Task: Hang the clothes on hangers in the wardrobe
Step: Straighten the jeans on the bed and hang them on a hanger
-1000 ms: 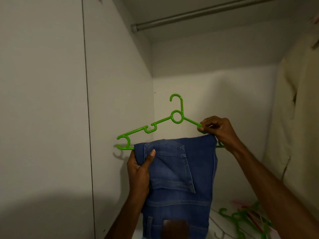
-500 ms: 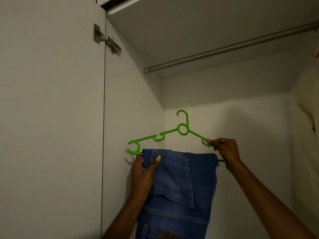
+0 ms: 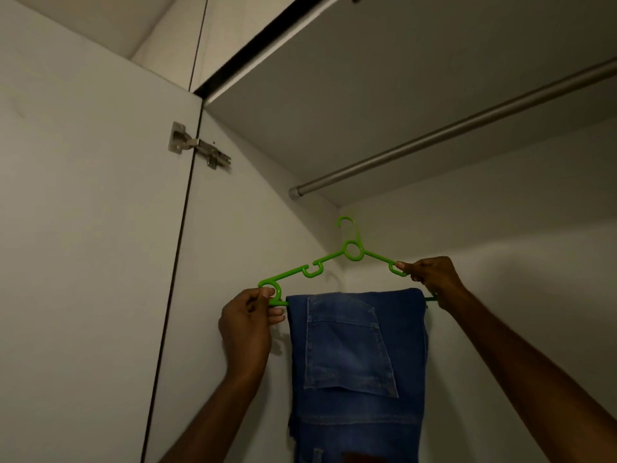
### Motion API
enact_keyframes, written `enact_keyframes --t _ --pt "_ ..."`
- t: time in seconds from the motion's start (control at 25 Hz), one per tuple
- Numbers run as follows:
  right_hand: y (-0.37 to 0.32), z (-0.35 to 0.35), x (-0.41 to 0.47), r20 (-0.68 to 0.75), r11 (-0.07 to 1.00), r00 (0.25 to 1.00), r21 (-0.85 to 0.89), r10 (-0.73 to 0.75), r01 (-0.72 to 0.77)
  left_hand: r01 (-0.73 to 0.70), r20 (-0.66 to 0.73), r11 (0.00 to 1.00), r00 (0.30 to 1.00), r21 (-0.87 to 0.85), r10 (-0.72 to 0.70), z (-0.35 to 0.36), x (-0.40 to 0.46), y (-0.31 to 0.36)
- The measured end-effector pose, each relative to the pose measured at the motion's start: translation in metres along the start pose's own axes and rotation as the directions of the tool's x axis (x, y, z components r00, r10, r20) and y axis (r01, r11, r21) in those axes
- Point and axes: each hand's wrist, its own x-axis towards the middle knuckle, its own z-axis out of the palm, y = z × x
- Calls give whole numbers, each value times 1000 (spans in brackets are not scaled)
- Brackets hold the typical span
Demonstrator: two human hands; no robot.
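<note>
A bright green plastic hanger is held up inside the wardrobe, its hook pointing up, well below the rail. Folded blue jeans hang over its bottom bar, back pocket facing me. My left hand grips the hanger's left end, beside the jeans. My right hand grips the right shoulder and right end. The grey metal rail runs from the left wall up to the right, above the hanger's hook and apart from it.
The open wardrobe door stands at the left, with a metal hinge near its top. The wardrobe ceiling panel is just above the rail. The pale back wall is behind the hanger.
My left hand has let go of the jeans and taken the hanger's left end. The view has tilted upward, and the rail now looms larger above the hanger.
</note>
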Motion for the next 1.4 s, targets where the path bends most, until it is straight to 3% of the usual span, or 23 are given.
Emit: enact_keyframes --t 0.32,0.6,0.92,1.4 --pt "-5 62 100 15 984 995 146 -102 99 -38 5 998 999 47 38 41 88 39" --pt "-8 107 157 25 970 998 238 -66 58 -171 -29 970 983 174 179 57 149 38" --pt "-6 154 170 48 912 981 379 -189 157 -424 -46 827 880 368 472 50 137 29" --pt "12 179 147 104 889 969 429 -222 158 -448 -38 825 871 343 489 34 108 28"
